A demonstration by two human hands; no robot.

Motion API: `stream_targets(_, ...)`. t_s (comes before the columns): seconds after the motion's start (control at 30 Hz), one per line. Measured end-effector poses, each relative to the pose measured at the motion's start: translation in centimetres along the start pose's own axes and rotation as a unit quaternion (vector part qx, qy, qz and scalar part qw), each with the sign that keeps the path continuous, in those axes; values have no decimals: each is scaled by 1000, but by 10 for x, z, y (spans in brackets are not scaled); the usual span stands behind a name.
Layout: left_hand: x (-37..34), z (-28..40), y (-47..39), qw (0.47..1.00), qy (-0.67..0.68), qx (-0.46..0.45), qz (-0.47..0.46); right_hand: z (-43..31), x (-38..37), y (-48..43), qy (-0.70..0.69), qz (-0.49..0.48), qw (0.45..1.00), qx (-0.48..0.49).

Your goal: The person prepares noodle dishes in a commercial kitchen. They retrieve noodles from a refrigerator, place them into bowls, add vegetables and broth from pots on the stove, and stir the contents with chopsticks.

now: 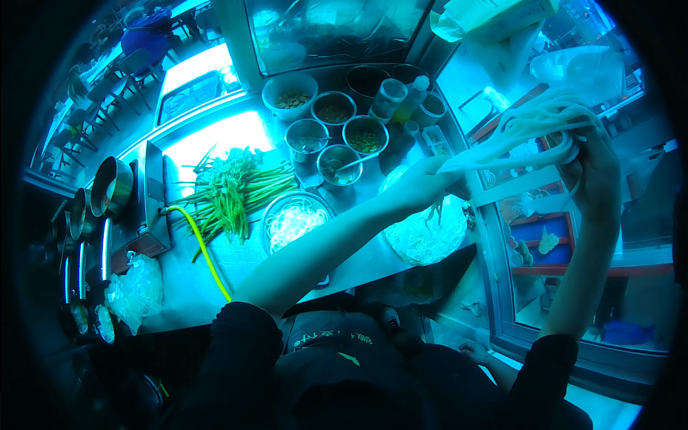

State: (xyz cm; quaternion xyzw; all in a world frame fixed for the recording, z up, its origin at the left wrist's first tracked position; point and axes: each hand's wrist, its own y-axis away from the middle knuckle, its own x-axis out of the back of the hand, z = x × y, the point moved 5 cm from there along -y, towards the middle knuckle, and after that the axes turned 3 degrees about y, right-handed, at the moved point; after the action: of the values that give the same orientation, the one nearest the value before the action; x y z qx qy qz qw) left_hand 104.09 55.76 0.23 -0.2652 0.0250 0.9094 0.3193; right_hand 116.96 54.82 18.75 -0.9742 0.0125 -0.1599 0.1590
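Observation:
My right hand [588,161] is raised at the right of the view, its fingers closed on a looped bundle of thick white noodles [537,123]. The bundle stretches leftward to my left hand [430,180], which grips its other end. Beneath my left hand lies a large heap of pale noodles [424,236], seemingly on or in clear plastic. To the left of that, partly behind my left forearm, stands a round bowl of white noodles [295,220]. Leafy green herbs with long stems [236,188] lie on the metal counter further left.
Metal pots of chopped greens [365,137] and sauces, and a squeeze bottle [411,99], stand at the back of the counter. A yellow hose [199,244] runs to the stove side, where pans [111,185] sit near a plastic bag [137,290]. A framed glass partition [497,269] borders the right.

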Motion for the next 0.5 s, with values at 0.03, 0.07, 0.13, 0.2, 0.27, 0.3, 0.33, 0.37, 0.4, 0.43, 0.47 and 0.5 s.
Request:
stream_targets(0.03,12,10,17,1000,23,-6,-5,7,-10,4,-23,-6,999,-46)
stream_targets(0.07,30,12,35,998,14,51,25,11,-26,9,-51,-61,994,-69)
stream_targets(0.13,63,14,68,996,33,70,37,25,-61,20,-91,-156,978,-108)
stream_targets(0.2,103,-4,106,985,23,136,108,51,-110,40,-114,-239,954,-141)
stream_targets(0.27,145,-30,138,971,10,182,156,85,-171,65,-134,-321,921,-175)
stream_targets(0.3,167,-47,154,954,-24,231,189,101,-201,78,-155,-372,900,-163)
stream_targets(0.33,183,-57,169,955,-79,217,186,124,-231,89,-142,-386,890,-196)
stream_targets(0.37,199,-66,180,947,-126,216,201,145,-260,99,-147,-410,879,-195)
stream_targets(0.4,214,-63,189,921,-292,152,208,164,-284,107,-73,-414,896,-144)
stream_targets(0.43,223,-60,199,859,-448,118,217,183,-302,116,17,-410,906,-106)
stream_targets(0.47,231,-60,211,827,-481,105,272,194,-317,123,33,-415,907,-57)
stream_targets(0.5,237,-60,222,790,-507,123,323,205,-329,127,76,-416,906,-34)
